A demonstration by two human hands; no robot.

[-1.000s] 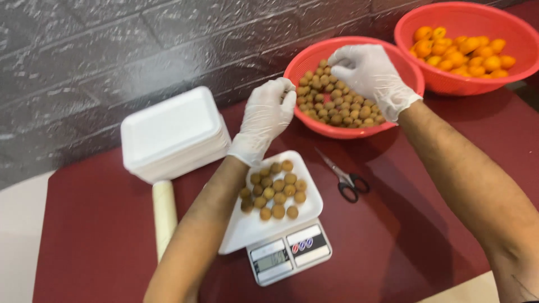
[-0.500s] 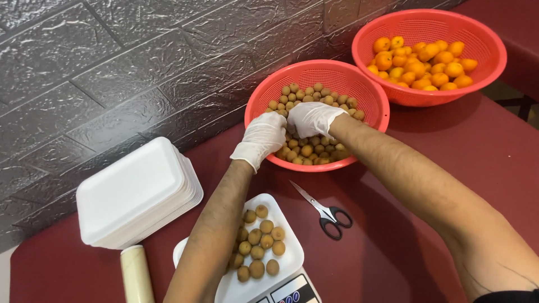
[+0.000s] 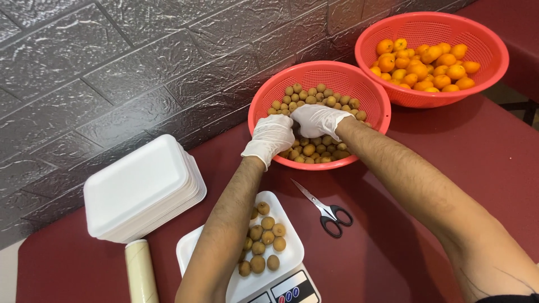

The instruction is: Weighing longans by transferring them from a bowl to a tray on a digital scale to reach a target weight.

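Note:
Both my hands wear white gloves and reach into a red plastic basket (image 3: pixel 269 101) full of small brown round fruits (image 3: pixel 314 148). My left hand (image 3: pixel 273 136) rests over the basket's near rim, fingers curled among the fruits. My right hand (image 3: pixel 317 119) lies flat on the fruit pile, touching the left. Whether either hand grips fruit is hidden. Below my left forearm a white foam tray (image 3: pixel 289 255) with several of the same brown fruits sits on a small digital scale (image 3: pixel 289 289).
A second red basket (image 3: pixel 494 50) with orange fruits stands at the back right. Black-handled scissors (image 3: pixel 331 210) lie on the dark red table (image 3: pixel 426 163). A stack of white foam trays (image 3: pixel 140 188) and a roll of wrap (image 3: pixel 140 272) are at the left. A grey brick-pattern wall stands behind.
Both hands have dropped from above the basket's rim down into the brown fruits and come together. The view has tilted up, so the scale now sits at the bottom edge.

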